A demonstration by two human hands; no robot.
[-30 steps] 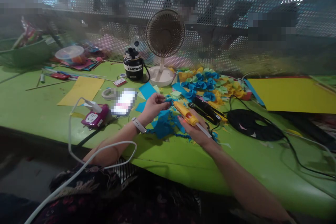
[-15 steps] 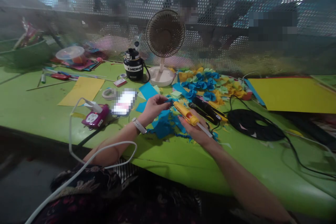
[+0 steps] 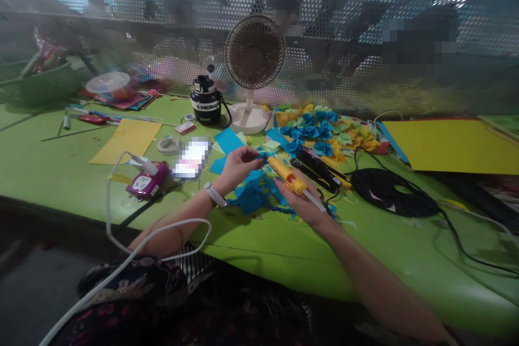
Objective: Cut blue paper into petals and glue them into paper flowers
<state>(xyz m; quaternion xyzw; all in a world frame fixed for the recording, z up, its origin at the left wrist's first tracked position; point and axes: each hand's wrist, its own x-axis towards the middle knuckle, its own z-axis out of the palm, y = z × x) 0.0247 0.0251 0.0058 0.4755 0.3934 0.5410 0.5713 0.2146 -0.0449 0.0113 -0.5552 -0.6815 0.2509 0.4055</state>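
Note:
My right hand is wrapped round a yellow hot glue gun, a white glue stick poking out of its back end. The gun's nozzle points left, close to the fingers of my left hand. Thumb and fingertips of that left hand pinch a small piece of blue paper. Under and between both hands lie crumpled blue paper sheets and scraps. Behind them spreads a heap of blue, yellow and pale green paper flowers. A black-handled tool lies just right of the glue gun.
A fan and a black jar-like bottle stand at the back. Left are a phone, a tape roll, yellow paper and a purple power socket with a white cable. A black reel and yellow board lie right.

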